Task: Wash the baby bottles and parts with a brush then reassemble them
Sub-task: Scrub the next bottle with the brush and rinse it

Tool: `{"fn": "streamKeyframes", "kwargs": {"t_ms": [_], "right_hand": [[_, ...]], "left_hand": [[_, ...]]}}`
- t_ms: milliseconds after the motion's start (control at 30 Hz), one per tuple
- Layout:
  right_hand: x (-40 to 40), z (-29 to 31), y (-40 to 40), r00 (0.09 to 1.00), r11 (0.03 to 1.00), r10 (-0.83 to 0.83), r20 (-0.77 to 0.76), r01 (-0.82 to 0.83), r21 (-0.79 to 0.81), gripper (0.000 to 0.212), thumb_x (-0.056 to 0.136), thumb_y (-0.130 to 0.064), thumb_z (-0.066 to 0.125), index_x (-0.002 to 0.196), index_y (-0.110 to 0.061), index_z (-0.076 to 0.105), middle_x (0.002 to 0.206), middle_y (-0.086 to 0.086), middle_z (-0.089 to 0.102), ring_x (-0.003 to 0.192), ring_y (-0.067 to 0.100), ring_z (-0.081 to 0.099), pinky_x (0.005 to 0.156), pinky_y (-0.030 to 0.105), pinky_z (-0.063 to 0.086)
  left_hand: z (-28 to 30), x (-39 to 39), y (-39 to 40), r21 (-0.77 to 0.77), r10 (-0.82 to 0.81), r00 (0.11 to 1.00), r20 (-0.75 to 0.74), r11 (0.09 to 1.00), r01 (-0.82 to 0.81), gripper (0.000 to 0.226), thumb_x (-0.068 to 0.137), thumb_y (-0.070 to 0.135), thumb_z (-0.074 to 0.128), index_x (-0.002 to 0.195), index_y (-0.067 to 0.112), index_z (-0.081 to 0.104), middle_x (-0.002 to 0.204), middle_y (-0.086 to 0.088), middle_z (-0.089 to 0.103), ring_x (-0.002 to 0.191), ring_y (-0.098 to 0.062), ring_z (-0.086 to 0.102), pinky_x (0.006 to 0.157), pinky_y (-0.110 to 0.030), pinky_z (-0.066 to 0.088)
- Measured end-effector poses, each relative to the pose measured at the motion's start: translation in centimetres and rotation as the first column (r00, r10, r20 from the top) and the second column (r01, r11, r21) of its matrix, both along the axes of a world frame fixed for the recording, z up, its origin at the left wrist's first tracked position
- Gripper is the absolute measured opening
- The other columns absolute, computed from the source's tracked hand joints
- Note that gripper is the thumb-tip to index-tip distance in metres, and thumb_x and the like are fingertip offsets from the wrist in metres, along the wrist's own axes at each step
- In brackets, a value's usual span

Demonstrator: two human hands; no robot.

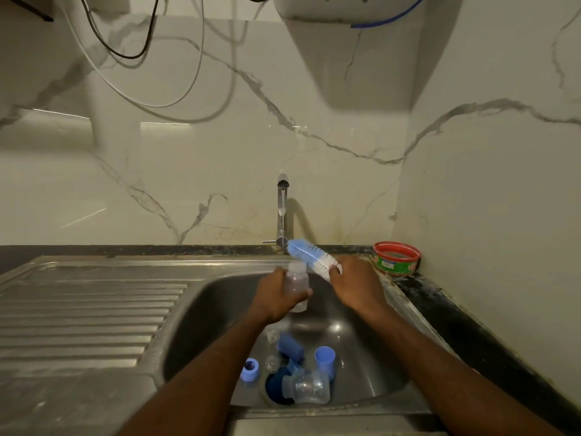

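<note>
A stainless-steel sink [220, 297] is set into a dark countertop [465, 325], with a ribbed draining board [88, 313] to its left and a marble-patterned wall [220, 152] behind. A chrome tap [282, 212] stands at the back edge of the basin, and a thin stream of water is seen falling from its spout. A red-rimmed round tub [396, 258] is placed on the countertop in the right corner. At the near end of the basin, a clear bottle [309, 388] is lying on its side over the drain, with a blue cap [325, 360], another blue cap [290, 345] and a blue ring [250, 369] scattered beside it.

Above the basin, a clear baby bottle [297, 286] is held upright in the left hand [279, 297], the fingers being wrapped round its body. A blue-and-white bottle brush [311, 254] is gripped by the right hand [355, 284], its bristle head pointing up and left, just above the bottle's open neck.
</note>
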State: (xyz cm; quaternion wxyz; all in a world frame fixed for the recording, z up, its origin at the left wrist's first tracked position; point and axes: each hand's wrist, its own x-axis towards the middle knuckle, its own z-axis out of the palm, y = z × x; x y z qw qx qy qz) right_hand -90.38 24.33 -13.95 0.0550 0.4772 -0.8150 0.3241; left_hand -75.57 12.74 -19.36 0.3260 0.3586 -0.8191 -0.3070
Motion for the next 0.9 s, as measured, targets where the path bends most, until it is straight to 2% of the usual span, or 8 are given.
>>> {"fn": "streamKeyframes", "kwargs": {"t_ms": [100,300,367,433,500,600,767,900], "right_hand": [[0.5,-0.2,0.1,1.000,0.999,-0.008,0.003,0.008,0.050,0.033,0.102,-0.031,0.050,0.122,-0.007,0.062,0.120,0.015,0.067,0.107,0.031,0.063,0.072,0.028,0.038],[1.0,0.1,-0.9,0.988,0.996,-0.039,0.152,0.026,0.084,0.033,0.104,-0.028,0.048,0.127,-0.007,0.061,0.122,0.014,0.066,0.101,0.025,0.062,0.076,0.030,0.042],[0.4,0.2,-0.7,0.972,0.998,-0.021,0.234,0.004,0.070,0.033,0.103,-0.025,0.050,0.123,-0.004,0.064,0.117,0.017,0.068,0.101,0.029,0.065,0.074,0.034,0.049],[0.5,0.2,-0.2,0.939,0.998,0.035,0.342,-0.051,0.037,0.031,0.100,-0.024,0.052,0.116,-0.002,0.067,0.103,0.017,0.071,0.087,0.030,0.069,0.066,0.038,0.056],[1.6,0.1,0.1,0.846,0.994,0.091,0.525,-0.108,0.002,0.026,0.099,-0.020,0.052,0.113,-0.001,0.063,0.089,0.016,0.069,0.066,0.025,0.066,0.048,0.031,0.050],[3.3,0.1,0.1,0.589,0.982,0.182,0.787,-0.148,-0.116,0.016,0.100,-0.008,0.046,0.111,0.001,0.054,0.078,0.015,0.060,0.047,0.014,0.050,0.038,0.022,0.035],[1.8,0.2,-0.9,0.284,0.965,0.247,0.926,0.018,-0.263,0.019,0.098,0.006,0.038,0.113,0.008,0.049,0.075,0.015,0.051,0.036,0.007,0.042,0.031,0.017,0.027],[0.1,0.4,-0.5,0.175,0.964,0.252,0.952,0.043,-0.263,0.012,0.101,-0.001,0.042,0.094,0.001,0.051,0.061,0.007,0.043,0.033,0.005,0.036,0.032,0.015,0.024]], "left_hand": [[-0.2,0.2,-0.2,-0.031,0.125,0.990,-0.061,0.991,-0.127,0.064,0.074,0.052,0.085,0.121,0.017,0.057,0.108,0.007,0.059,0.097,-0.010,0.059,0.071,-0.017,0.046],[0.8,-0.9,2.2,-0.316,-0.033,0.999,-0.027,0.948,0.022,0.065,0.058,0.069,0.087,0.100,0.034,0.053,0.096,0.016,0.062,0.084,-0.001,0.058,0.068,-0.020,0.048],[1.3,-0.8,2.4,-0.365,0.074,0.997,-0.003,0.928,-0.070,0.065,0.057,0.070,0.086,0.098,0.036,0.050,0.095,0.016,0.058,0.082,-0.002,0.055,0.066,-0.019,0.046],[1.4,-0.4,2.3,-0.366,0.232,0.972,0.036,0.908,-0.203,0.067,0.057,0.072,0.084,0.098,0.034,0.047,0.096,0.014,0.056,0.084,-0.004,0.053,0.067,-0.023,0.048],[1.2,0.2,2.0,-0.346,0.331,0.942,0.062,0.892,-0.291,0.067,0.060,0.069,0.085,0.100,0.032,0.047,0.099,0.010,0.055,0.086,-0.007,0.052,0.068,-0.024,0.044],[1.3,0.5,2.0,-0.367,0.350,0.933,0.086,0.881,-0.298,0.069,0.062,0.067,0.085,0.104,0.028,0.046,0.101,0.009,0.053,0.086,-0.008,0.050,0.067,-0.023,0.040],[1.3,0.2,2.2,-0.514,0.162,0.974,0.156,0.856,-0.060,0.066,0.061,0.071,0.080,0.100,0.034,0.040,0.098,0.015,0.051,0.083,-0.007,0.050,0.067,-0.028,0.050],[1.3,0.1,2.3,-0.538,0.161,0.936,0.312,0.842,0.034,0.065,0.065,0.063,0.082,0.109,0.036,0.042,0.111,0.013,0.052,0.091,-0.006,0.048,0.073,-0.025,0.046]]}}
